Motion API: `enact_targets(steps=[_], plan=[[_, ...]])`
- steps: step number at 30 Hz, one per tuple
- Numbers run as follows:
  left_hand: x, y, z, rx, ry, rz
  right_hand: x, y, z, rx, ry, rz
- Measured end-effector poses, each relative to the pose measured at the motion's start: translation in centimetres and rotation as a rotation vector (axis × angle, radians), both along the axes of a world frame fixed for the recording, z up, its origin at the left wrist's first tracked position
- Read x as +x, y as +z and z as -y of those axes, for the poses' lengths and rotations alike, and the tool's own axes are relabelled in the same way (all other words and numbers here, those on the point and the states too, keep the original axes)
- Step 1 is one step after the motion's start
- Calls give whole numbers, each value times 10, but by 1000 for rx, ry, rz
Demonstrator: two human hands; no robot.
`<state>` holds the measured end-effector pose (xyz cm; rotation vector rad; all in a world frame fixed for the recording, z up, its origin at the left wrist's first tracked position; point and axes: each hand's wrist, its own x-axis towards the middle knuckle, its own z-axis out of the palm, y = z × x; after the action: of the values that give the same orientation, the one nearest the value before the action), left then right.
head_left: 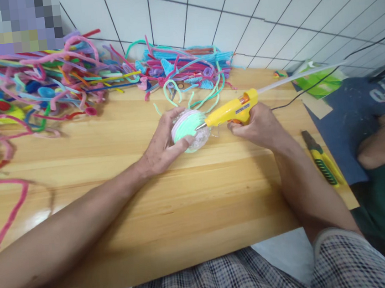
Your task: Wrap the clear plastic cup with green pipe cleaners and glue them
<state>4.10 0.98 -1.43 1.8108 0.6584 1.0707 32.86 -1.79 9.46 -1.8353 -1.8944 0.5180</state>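
Left hand (161, 142) pinches the green-and-lilac ball (188, 125) over the table (185, 209), fingertips partly hidden from me. Right hand (261, 125) wraps the yellow glue gun (230, 110), covering its grip. Nozzle (201, 126) at ball; contact's probable, can't confirm.

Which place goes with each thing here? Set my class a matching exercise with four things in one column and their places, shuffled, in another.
Things
1. glue gun
2. round green piece
3. yellow-and-black tool
4. tiled wall

Places
A. in the left hand
B. behind the table
C. near the table's right edge
D. in the right hand

Pairs: 1-D, 2-A, 3-C, 4-B
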Motion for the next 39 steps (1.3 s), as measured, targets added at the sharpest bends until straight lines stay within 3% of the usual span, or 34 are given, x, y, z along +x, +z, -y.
enact_targets(steps=[39], plan=[[0,-4,-5,82,-16,35,3,-1,0,36,47,-10]])
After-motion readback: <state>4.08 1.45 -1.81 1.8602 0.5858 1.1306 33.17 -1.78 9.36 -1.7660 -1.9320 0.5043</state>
